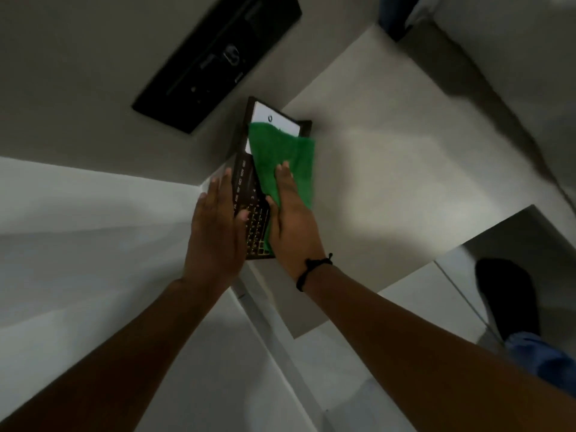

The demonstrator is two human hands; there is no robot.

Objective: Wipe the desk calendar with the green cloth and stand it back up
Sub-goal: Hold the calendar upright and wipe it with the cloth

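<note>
The desk calendar (249, 182), dark brown with a white upper panel and small date print, lies at the corner of a pale desk (389, 157). A green cloth (286, 151) is spread over its right half. My right hand (290, 219) lies flat on the cloth, fingers stretched, pressing it onto the calendar. My left hand (215, 232) rests flat against the calendar's left edge, thumb on its face, holding it steady. The lower part of the calendar is hidden between my hands.
A long black box (218, 57) lies beyond the calendar at the upper left. White floor or lower surfaces spread to the left and below. My dark-socked foot (505, 294) and blue trouser hem show at the lower right.
</note>
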